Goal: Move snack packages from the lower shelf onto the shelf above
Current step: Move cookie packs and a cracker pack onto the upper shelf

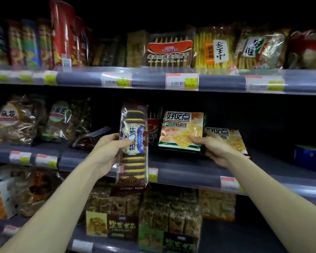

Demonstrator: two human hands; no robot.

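My left hand (pixel 109 148) grips a long brown pack of sandwich biscuits (pixel 133 161), held upright in front of the middle shelf (pixel 190 177). My right hand (pixel 213 148) holds the lower right corner of an orange-and-green cracker pack (pixel 181 128), tilted up from that shelf. A second cracker pack of the same kind (pixel 232 139) lies flat behind my right hand. The shelf above (pixel 150 78) carries a brown chocolate biscuit pack (pixel 169 53) and yellow biscuit bags (pixel 214 48).
Twisted-dough snack bags (pixel 16 119) stand at the left of the middle shelf, and a dark pack (pixel 91 137) lies flat beside my left hand. A blue box (pixel 310 157) sits far right. Green-brown cake packs (pixel 144 216) fill the bottom shelf. The upper shelf has a dark gap left of the chocolate pack.
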